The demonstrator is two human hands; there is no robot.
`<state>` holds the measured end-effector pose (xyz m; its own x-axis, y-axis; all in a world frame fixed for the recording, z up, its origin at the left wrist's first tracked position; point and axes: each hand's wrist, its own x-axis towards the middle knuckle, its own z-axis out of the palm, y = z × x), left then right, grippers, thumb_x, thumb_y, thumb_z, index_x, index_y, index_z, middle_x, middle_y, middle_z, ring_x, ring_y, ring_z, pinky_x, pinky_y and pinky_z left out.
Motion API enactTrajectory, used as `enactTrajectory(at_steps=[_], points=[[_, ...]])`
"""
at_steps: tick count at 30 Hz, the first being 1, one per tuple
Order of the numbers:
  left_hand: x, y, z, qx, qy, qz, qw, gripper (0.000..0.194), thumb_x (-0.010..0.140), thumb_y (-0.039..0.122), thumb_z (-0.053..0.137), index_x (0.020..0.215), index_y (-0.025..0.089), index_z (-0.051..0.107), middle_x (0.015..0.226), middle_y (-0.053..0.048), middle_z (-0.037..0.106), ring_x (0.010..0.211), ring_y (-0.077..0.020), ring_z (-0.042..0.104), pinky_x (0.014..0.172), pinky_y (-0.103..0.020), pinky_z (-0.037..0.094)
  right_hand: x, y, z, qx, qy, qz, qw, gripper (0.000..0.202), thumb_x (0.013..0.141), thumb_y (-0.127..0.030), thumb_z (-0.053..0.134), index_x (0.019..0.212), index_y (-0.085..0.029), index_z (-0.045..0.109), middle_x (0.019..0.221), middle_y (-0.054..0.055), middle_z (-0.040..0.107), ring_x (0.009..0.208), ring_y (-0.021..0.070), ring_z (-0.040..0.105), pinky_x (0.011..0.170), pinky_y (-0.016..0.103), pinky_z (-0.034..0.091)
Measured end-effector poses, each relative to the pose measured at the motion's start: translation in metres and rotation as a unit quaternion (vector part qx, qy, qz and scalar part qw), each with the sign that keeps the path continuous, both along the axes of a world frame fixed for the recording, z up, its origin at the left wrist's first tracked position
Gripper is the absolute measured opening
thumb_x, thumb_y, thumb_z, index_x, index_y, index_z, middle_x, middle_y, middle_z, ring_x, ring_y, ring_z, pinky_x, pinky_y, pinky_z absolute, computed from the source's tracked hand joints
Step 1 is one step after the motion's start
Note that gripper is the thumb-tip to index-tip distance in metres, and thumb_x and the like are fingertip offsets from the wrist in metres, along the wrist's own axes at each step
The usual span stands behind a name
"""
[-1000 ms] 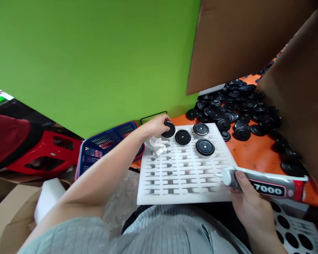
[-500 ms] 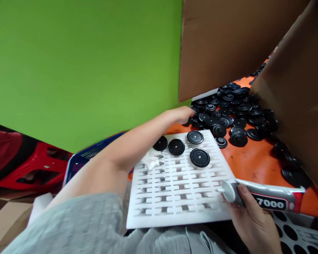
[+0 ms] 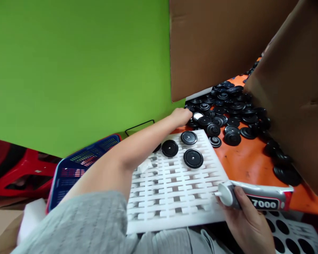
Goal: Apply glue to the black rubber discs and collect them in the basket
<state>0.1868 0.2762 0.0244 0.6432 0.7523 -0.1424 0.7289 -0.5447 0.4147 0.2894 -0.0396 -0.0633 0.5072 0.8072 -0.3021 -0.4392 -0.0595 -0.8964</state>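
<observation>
My left hand reaches out to the near-left edge of a pile of black discs; its fingers are curled and whatever they hold is hidden. A disc with a bright silvery face lies just right of the fingers. My right hand is wrapped round a grey glue tube marked 7000, its white nozzle pointing left over the slotted white foam tray. Several black discs rest on the tray's far part, one partly behind my left arm. Crumpled white material lies beside that arm.
Brown cardboard panels stand around the pile on the orange surface. A green panel fills the upper left. Left are a blue basket and a red plastic object. A white tray with round black shapes sits lower right.
The view has shifted slightly, moving the tray and tube left in the picture. The silvery-faced disc now shows beside my left hand, and more of the blue basket is visible. My right hand still holds the tube.
</observation>
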Motion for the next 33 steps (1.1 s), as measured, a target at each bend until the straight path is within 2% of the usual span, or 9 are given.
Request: enactTrajectory(at_steps=[3, 6, 8, 10, 11, 13, 16, 20, 33], points=[[-0.026, -0.043, 0.041, 0.000, -0.080, -0.009, 0.997, 0.014, 0.084, 0.021, 0.061, 0.096, 0.014, 0.065, 0.102, -0.008, 0.067, 0.104, -0.0264, 0.060, 0.090, -0.034, 0.044, 0.000, 0.003, 0.009, -0.037, 0.110, -0.042, 0.992, 0.016, 0.082, -0.037, 0.073, 0.093, -0.026, 0.074, 0.090, -0.005, 0.076, 0.079, 0.0129, 0.073, 0.076, 0.023, 0.062], [-0.068, -0.115, 0.067, -0.051, -0.154, -0.016, 0.987, 0.017, 0.090, 0.030, 0.055, 0.100, 0.017, 0.058, 0.095, -0.003, 0.067, 0.088, -0.0176, 0.064, 0.076, -0.027, 0.049, -0.005, 0.006, 0.025, -0.014, 0.143, -0.016, 0.990, 0.025, 0.084, -0.047, 0.068, 0.093, -0.025, 0.074, 0.098, -0.001, 0.076, 0.088, 0.0138, 0.072, 0.080, 0.022, 0.060], [-0.095, -0.165, 0.066, -0.239, -0.267, 0.061, 0.932, 0.017, 0.088, 0.033, 0.059, 0.095, 0.018, 0.054, 0.087, -0.002, 0.066, 0.073, -0.0154, 0.065, 0.061, -0.024, 0.049, -0.013, 0.007, 0.035, 0.023, 0.113, 0.050, 0.992, 0.035, 0.087, -0.054, 0.060, 0.101, -0.024, 0.073, 0.113, 0.004, 0.073, 0.104, 0.0181, 0.070, 0.087, 0.026, 0.059], [-0.114, -0.207, 0.052, -0.417, -0.302, 0.121, 0.849, 0.023, 0.087, 0.037, 0.060, 0.099, 0.021, 0.050, 0.083, -0.001, 0.065, 0.060, -0.0133, 0.063, 0.048, -0.022, 0.044, -0.022, 0.006, 0.043, 0.044, 0.074, 0.122, 0.989, 0.043, 0.089, -0.057, 0.055, 0.111, -0.024, 0.070, 0.122, 0.007, 0.070, 0.114, 0.0219, 0.066, 0.096, 0.031, 0.055], [-0.120, -0.222, 0.043, -0.465, -0.312, 0.137, 0.817, 0.027, 0.086, 0.037, 0.063, 0.101, 0.020, 0.050, 0.082, -0.001, 0.065, 0.056, -0.0116, 0.061, 0.046, -0.020, 0.042, -0.027, 0.005, 0.045, 0.048, 0.048, 0.154, 0.986, 0.046, 0.089, -0.058, 0.053, 0.116, -0.023, 0.068, 0.123, 0.008, 0.069, 0.116, 0.0232, 0.065, 0.099, 0.034, 0.053], [-0.127, -0.242, 0.024, -0.498, -0.328, 0.169, 0.785, 0.031, 0.081, 0.031, 0.068, 0.105, 0.019, 0.053, 0.084, -0.001, 0.064, 0.056, -0.0085, 0.058, 0.047, -0.019, 0.041, -0.036, 0.002, 0.048, 0.051, -0.025, 0.202, 0.978, 0.048, 0.090, -0.057, 0.053, 0.121, -0.022, 0.065, 0.121, 0.009, 0.069, 0.116, 0.0252, 0.064, 0.103, 0.038, 0.050], [-0.132, -0.256, 0.007, -0.495, -0.343, 0.196, 0.774, 0.031, 0.078, 0.021, 0.067, 0.107, 0.017, 0.059, 0.083, 0.000, 0.061, 0.063, -0.0084, 0.055, 0.054, -0.019, 0.046, -0.043, -0.003, 0.052, 0.062, -0.199, 0.233, 0.950, 0.043, 0.090, -0.052, 0.055, 0.118, -0.022, 0.066, 0.120, 0.008, 0.068, 0.117, 0.0262, 0.062, 0.105, 0.039, 0.047], [-0.136, -0.264, 0.006, -0.503, -0.354, 0.190, 0.765, 0.031, 0.077, 0.021, 0.068, 0.107, 0.017, 0.061, 0.079, 0.001, 0.059, 0.067, -0.0102, 0.053, 0.057, -0.020, 0.045, -0.046, -0.009, 0.061, 0.090, -0.366, 0.253, 0.891, 0.033, 0.092, -0.043, 0.055, 0.118, -0.025, 0.065, 0.120, 0.005, 0.068, 0.116, 0.0236, 0.062, 0.097, 0.031, 0.052], [-0.139, -0.271, 0.012, -0.528, -0.360, 0.169, 0.750, 0.033, 0.076, 0.024, 0.071, 0.106, 0.017, 0.062, 0.079, 0.001, 0.059, 0.068, -0.0104, 0.053, 0.061, -0.022, 0.046, -0.048, -0.013, 0.074, 0.121, -0.448, 0.255, 0.848, 0.026, 0.091, -0.039, 0.059, 0.113, -0.026, 0.064, 0.108, 0.003, 0.070, 0.103, 0.0189, 0.068, 0.081, 0.022, 0.056]])
